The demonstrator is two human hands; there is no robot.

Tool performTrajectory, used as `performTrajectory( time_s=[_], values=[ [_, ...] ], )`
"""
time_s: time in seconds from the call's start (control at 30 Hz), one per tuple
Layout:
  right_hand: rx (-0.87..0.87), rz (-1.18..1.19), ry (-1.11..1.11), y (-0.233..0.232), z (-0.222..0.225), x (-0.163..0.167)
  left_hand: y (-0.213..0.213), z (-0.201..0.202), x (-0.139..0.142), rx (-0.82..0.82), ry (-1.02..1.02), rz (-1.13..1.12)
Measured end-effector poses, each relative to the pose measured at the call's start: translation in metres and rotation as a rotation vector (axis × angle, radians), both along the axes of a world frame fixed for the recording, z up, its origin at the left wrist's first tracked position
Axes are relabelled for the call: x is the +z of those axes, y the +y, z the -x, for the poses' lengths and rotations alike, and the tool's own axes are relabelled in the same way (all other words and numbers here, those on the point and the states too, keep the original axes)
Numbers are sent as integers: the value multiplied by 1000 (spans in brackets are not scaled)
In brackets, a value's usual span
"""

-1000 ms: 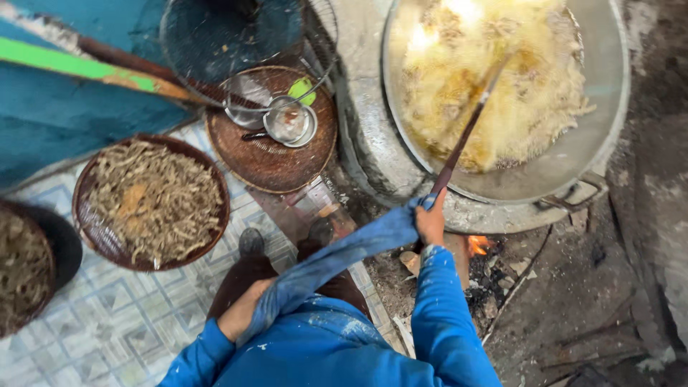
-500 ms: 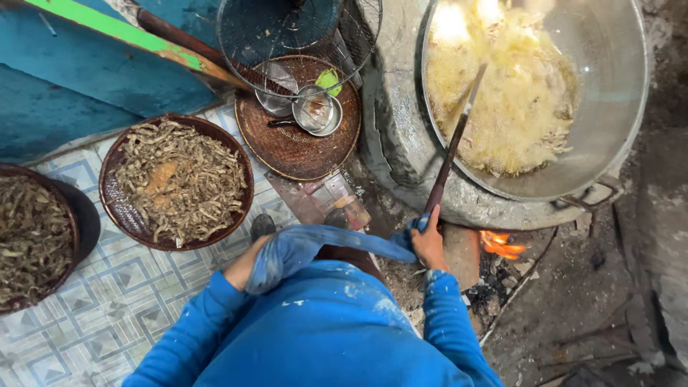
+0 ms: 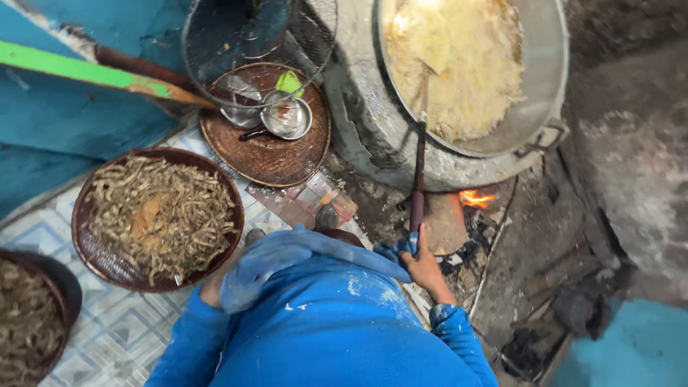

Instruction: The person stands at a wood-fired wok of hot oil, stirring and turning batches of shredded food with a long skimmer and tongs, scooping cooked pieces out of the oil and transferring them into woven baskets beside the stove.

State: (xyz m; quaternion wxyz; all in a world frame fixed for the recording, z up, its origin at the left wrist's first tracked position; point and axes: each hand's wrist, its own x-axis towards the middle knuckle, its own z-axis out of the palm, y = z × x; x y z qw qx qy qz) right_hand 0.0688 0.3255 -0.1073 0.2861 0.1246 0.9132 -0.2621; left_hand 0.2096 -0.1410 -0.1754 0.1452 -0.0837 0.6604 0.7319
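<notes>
Beside the round tray (image 3: 266, 154), right hand (image 3: 423, 265) grips ladle (image 3: 418, 179).

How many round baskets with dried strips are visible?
2: one full basket beside the left hand, and another basket cut off by the lower left edge. More may lie outside view.

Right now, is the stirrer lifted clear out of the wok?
No, the right hand holds the long stirrer by its lower end, and its far end sits in the frothy yellow contents of the wok.

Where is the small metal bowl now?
The small metal bowl sits on the round woven tray, upper centre of the head view, left of the big wok.
</notes>
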Motion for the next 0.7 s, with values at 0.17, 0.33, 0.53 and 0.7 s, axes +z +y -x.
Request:
performTrajectory(
  time_s=[0.17,0.33,0.53,0.7],
  values=[
    [26,-8,-26,-12,-30,57,-22,33,54,-217,-54,-117],
    [26,575,87,-43,-38,131,31,113,134,-222,281,-123],
    [-255,1203,176,-165,0,140,135,139,203,-17,510,-62],
    [636,498,1023,-221,48,152,136,166,185,229,258,-213]
  ],
)
